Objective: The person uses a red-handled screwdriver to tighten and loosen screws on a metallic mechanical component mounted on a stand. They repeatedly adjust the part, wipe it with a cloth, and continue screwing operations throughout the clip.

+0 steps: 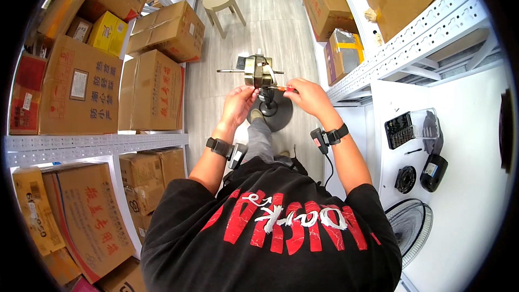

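Note:
A brass-coloured fan motor (258, 70) with a thin shaft out to each side sits on top of a black fan stand (280, 121) with a round base. My right hand (309, 97) is closed round the red-and-orange handle of a screwdriver (287, 89). The screwdriver points left, its shank reaching the lower right of the motor; where the tip sits is too small to tell. At the motor's lower left, my left hand (238, 104) has its fingertips pinched together. Whatever they hold there is hidden.
Cardboard boxes (157, 91) fill the shelves on the left. A beige stool (217, 1) stands ahead on the floor. On the white surface to the right lie an open tool case (399, 131), black parts (405, 179) and a round fan grille (415, 227). A metal shelf (411, 38) runs along the right.

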Demonstrator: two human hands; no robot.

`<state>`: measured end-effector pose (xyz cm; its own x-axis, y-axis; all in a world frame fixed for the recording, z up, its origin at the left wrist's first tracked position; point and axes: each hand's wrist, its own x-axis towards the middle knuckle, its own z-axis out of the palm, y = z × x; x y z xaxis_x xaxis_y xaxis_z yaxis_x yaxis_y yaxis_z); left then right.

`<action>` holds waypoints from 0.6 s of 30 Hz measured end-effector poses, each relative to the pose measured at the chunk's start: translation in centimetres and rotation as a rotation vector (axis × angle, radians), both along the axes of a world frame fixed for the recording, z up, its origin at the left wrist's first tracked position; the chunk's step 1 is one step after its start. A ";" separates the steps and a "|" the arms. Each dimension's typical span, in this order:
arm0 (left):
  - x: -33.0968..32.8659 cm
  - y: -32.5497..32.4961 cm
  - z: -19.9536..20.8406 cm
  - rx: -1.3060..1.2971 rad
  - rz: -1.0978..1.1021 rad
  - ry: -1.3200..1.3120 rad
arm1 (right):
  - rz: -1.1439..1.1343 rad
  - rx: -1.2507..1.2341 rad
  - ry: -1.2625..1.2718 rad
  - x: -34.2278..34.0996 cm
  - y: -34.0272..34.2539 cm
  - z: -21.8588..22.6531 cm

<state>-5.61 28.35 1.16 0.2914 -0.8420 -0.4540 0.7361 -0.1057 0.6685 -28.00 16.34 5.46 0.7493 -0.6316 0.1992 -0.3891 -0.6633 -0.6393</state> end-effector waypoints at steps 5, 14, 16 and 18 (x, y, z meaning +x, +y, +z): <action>0.2 -0.1 -0.1 -0.007 0.000 0.016 | -0.027 0.079 -0.015 -0.1 -0.4 -0.2; 0.4 0.1 -0.1 0.002 -0.011 0.024 | 0.003 -0.001 -0.034 0.2 0.3 0.4; 0.4 0.0 0.0 -0.007 -0.014 0.022 | -0.052 0.065 -0.015 0.1 0.0 0.2; 0.2 0.0 0.3 -0.005 -0.011 0.012 | -0.040 0.083 0.056 0.0 -0.4 0.6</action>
